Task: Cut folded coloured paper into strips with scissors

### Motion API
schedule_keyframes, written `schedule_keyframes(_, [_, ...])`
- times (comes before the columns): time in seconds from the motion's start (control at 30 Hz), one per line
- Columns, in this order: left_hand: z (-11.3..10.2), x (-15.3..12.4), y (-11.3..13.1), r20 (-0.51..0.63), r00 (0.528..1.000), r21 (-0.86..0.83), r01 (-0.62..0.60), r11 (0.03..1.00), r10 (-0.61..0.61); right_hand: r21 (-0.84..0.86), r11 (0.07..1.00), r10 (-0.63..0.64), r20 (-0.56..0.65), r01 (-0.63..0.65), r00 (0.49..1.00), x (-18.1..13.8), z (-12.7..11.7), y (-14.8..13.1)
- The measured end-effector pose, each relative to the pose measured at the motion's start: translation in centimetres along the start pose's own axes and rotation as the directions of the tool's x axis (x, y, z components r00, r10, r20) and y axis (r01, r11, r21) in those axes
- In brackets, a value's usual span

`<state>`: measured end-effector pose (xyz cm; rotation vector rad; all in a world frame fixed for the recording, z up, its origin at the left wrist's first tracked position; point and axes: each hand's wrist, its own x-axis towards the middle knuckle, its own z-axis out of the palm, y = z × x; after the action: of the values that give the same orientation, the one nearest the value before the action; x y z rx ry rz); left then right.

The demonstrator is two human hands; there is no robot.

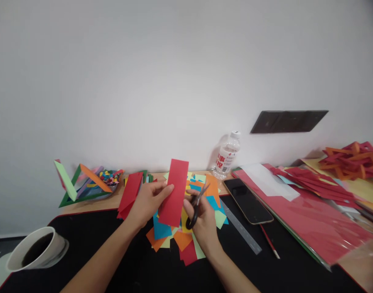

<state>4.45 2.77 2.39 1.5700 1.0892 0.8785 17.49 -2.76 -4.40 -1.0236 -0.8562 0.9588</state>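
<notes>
My left hand pinches a long red paper strip and holds it upright over the desk. My right hand has its fingers through the black handles of a pair of scissors, whose blades point up and right, just beside the strip's right edge. Beneath both hands lies a loose pile of coloured paper pieces in orange, blue, yellow, green and red.
A black mat covers the desk. A white cup of dark liquid stands front left. A phone, a grey ruler, a red pencil, a water bottle, red sheets and cut strips lie right; paper frames back left.
</notes>
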Motion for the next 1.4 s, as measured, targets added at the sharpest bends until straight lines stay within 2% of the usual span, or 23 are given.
schedule_keyframes(0.07, [0.3, 0.3, -1.0, 0.123, 0.992, 0.119, -0.018, 0.993, 0.003, -0.036, 0.998, -0.052, -0.168, 0.047, 0.984, 0.3, -0.3, 0.0])
schedule_keyframes(0.13, [0.9, 0.4, -1.8, 0.184, 0.983, 0.166, -0.034, 0.986, 0.003, -0.089, 0.991, -0.125, -0.298, 0.103, 0.946, 0.6, -0.7, 0.0])
schedule_keyframes(0.27, [1.8, 0.1, -2.3, 0.247, 0.969, 0.22, -0.081, 0.972, 0.025, -0.143, 0.968, -0.245, -0.383, 0.204, 0.891, 0.8, -1.0, -0.3])
schedule_keyframes(0.33, [1.6, 0.2, -2.1, 0.219, 0.974, 0.315, -0.132, 0.94, 0.063, -0.172, 0.958, -0.276, -0.362, 0.227, 0.89, 0.7, -0.8, -0.4])
schedule_keyframes(0.4, [0.7, 0.6, -2.0, 0.125, 0.985, 0.456, -0.161, 0.875, 0.116, -0.182, 0.957, -0.275, -0.322, 0.226, 0.906, 0.4, -0.5, -0.5])
schedule_keyframes(0.5, [-1.2, 1.5, -2.2, -0.087, 0.976, 0.665, -0.093, 0.741, 0.201, -0.118, 0.975, -0.209, -0.23, 0.186, 0.95, 0.1, -0.1, -0.6])
schedule_keyframes(0.57, [-2.5, 2.0, -2.6, -0.168, 0.956, 0.758, -0.031, 0.652, 0.241, -0.04, 0.991, -0.13, -0.135, 0.126, 0.982, 0.0, 0.1, -0.5])
schedule_keyframes(0.63, [-3.2, 2.2, -2.8, -0.191, 0.947, 0.808, 0.002, 0.59, 0.259, 0.044, 0.998, -0.032, -0.019, 0.033, 0.999, 0.0, 0.2, -0.2])
schedule_keyframes(0.7, [-3.3, 2.0, -2.6, -0.196, 0.943, 0.834, 0.016, 0.552, 0.269, 0.137, 0.987, 0.08, 0.071, -0.089, 0.994, 0.0, 0.3, 0.1])
schedule_keyframes(0.77, [-2.9, 1.3, -1.9, -0.184, 0.925, 0.833, -0.034, 0.552, 0.334, 0.207, 0.958, 0.179, 0.111, -0.198, 0.978, 0.1, 0.3, 0.3])
schedule_keyframes(0.8, [-2.5, 0.9, -1.4, -0.169, 0.907, 0.824, -0.085, 0.561, 0.386, 0.24, 0.939, 0.223, 0.117, -0.245, 0.968, 0.2, 0.3, 0.3])
schedule_keyframes(0.87, [-1.9, -0.1, -0.3, -0.092, 0.754, 0.687, -0.425, 0.59, 0.65, 0.307, 0.895, 0.29, 0.152, -0.324, 0.945, 0.4, 0.1, 0.1])
schedule_keyframes(0.9, [-1.7, -0.6, 0.2, -0.048, 0.696, 0.612, -0.547, 0.572, 0.717, 0.341, 0.871, 0.31, 0.18, -0.355, 0.934, 0.5, 0.0, -0.2])
schedule_keyframes(0.93, [-1.5, -0.9, 0.6, -0.009, 0.654, 0.547, -0.63, 0.551, 0.756, 0.375, 0.845, 0.321, 0.212, -0.38, 0.923, 0.5, -0.1, -0.5])
schedule_keyframes(0.97, [-1.4, -1.2, 1.0, 0.032, 0.639, 0.492, -0.679, 0.545, 0.768, 0.399, 0.832, 0.315, 0.231, -0.385, 0.92, 0.6, -0.2, -0.8])
schedule_keyframes(1.03, [-1.4, -1.4, 1.3, 0.087, 0.669, 0.415, -0.698, 0.583, 0.738, 0.395, 0.851, 0.268, 0.237, -0.345, 0.934, 0.7, -0.4, -1.1])
schedule_keyframes(1.1, [-1.5, -1.2, 1.4, 0.095, 0.751, 0.34, -0.642, 0.687, 0.654, 0.354, 0.892, 0.217, 0.212, -0.282, 0.953, 0.8, -0.6, -1.0])
schedule_keyframes(1.2, [-1.4, -0.8, 1.3, -0.02, 0.908, 0.056, -0.417, 0.907, 0.419, 0.288, 0.936, 0.175, 0.116, -0.202, 0.978, 0.9, -0.8, -0.3])
schedule_keyframes(1.27, [-1.4, -0.6, 1.3, -0.059, 0.982, -0.208, -0.187, 0.96, 0.179, 0.199, 0.971, 0.127, 0.028, -0.13, 0.991, 0.8, -0.8, 0.1])
schedule_keyframes(1.33, [-1.6, -0.3, 1.2, 0.043, 0.998, -0.357, 0.05, 0.933, -0.037, 0.072, 0.996, 0.056, -0.019, -0.055, 0.998, 0.5, -0.7, 0.1])
schedule_keyframes(1.4, [-1.8, -0.1, 1.0, 0.214, 0.962, -0.377, 0.24, 0.895, -0.168, -0.032, 0.999, -0.017, -0.016, 0.016, 1.0, 0.2, -0.5, -0.1])
